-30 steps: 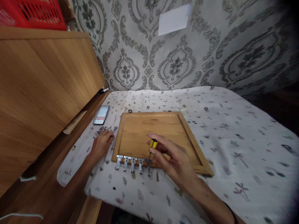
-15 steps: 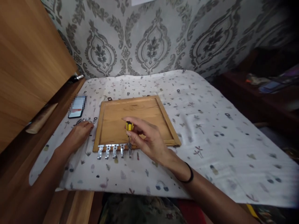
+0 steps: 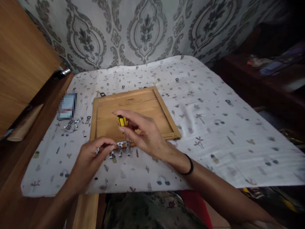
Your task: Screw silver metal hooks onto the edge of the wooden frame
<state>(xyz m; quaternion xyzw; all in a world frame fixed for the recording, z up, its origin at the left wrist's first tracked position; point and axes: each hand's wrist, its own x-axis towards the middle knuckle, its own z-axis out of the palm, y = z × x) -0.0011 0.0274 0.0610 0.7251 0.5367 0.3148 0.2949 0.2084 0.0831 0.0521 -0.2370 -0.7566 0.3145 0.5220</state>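
A framed wooden board [image 3: 133,105] lies on the patterned cloth, with a row of silver metal hooks [image 3: 120,151] along its near edge. My right hand [image 3: 149,132] is wrapped round a short yellow-and-black screwdriver [image 3: 122,121], held upright over the rightmost visible hook; its tip is hard to make out. At the board's near left edge, my left hand [image 3: 91,156] pinches thumb and forefinger together beside the hooks. Whatever sits in that pinch is too small to name, and the hand covers part of the hook row.
Loose metal pieces [image 3: 72,125] lie left of the board, below a phone [image 3: 67,106]. A rolled tube [image 3: 26,122] rests by the wooden cabinet [image 3: 23,57] on the left. Patterned wallpaper [image 3: 145,31] rises behind the cloth-covered table [image 3: 209,127].
My left hand has left the loose metal pieces and come right to the hooks, its fingertips now pinched. My right hand still holds the screwdriver over the hooks. The view has shifted somewhat.
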